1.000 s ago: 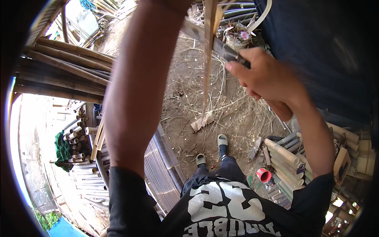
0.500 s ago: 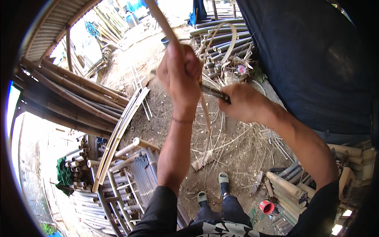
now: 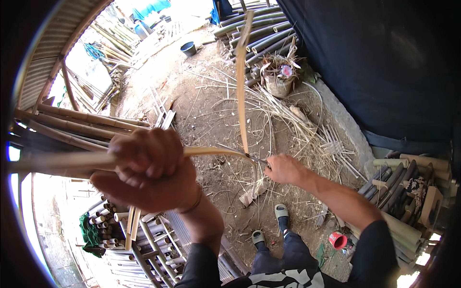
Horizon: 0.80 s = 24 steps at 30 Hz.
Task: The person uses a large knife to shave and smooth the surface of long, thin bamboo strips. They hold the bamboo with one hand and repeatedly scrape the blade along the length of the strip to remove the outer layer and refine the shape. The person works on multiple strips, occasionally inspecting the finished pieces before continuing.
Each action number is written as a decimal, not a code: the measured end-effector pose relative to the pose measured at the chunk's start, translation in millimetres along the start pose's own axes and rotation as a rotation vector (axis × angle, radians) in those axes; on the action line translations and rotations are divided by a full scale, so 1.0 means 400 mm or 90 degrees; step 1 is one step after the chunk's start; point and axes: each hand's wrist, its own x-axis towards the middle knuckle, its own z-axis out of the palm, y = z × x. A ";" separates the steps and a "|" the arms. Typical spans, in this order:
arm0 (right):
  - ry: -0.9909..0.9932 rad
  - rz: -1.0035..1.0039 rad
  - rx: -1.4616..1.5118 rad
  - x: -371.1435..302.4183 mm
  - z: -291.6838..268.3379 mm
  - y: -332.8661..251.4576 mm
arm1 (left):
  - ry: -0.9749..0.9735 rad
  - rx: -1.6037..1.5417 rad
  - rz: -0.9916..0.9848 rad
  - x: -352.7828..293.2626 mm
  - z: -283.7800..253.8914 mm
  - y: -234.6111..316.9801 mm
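Observation:
My left hand (image 3: 153,170) is closed round a long pale bamboo strip (image 3: 209,150), which runs out past the fist at the left and toward my right hand on the other side. In my right hand (image 3: 288,170), closed as well, is the handle of a knife (image 3: 258,159). Its dark narrow blade meets the bamboo strip near the strip's right end. From that meeting point a thin peeled bamboo sliver (image 3: 242,86) rises away, its upper part blurred. My right fingers cover most of the knife handle.
Bamboo shavings (image 3: 283,110) litter the dirt floor. A dark bucket (image 3: 188,48) and stacked poles (image 3: 269,41) lie ahead, beside a sack of scraps (image 3: 278,87). Black sheeting (image 3: 374,72) hangs at right. A red container (image 3: 337,240) sits near my feet; a bamboo rack (image 3: 144,240) stands lower left.
My left hand has swung left and down with the bamboo strip, which now lies nearly level instead of steep. The sliver stands longer and straighter. My right hand has dropped lower.

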 end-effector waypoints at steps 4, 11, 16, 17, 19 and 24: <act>0.033 -0.039 0.062 0.054 0.173 0.059 | 0.010 0.039 -0.089 0.008 0.022 0.084; 0.080 -0.131 0.134 -0.058 0.446 -0.031 | -0.046 0.077 -0.247 0.027 0.086 0.285; 0.104 -0.113 0.211 -0.095 0.489 -0.035 | 0.021 0.199 -0.143 -0.087 0.084 0.319; 0.093 -0.121 0.237 -0.102 0.486 -0.030 | 0.040 0.262 -0.124 -0.108 0.082 0.308; 0.086 -0.149 0.312 -0.111 0.477 -0.017 | 0.072 0.347 -0.140 -0.183 0.051 0.240; 0.032 -0.129 0.304 -0.105 0.436 0.025 | 0.169 0.411 -0.178 -0.396 -0.032 0.075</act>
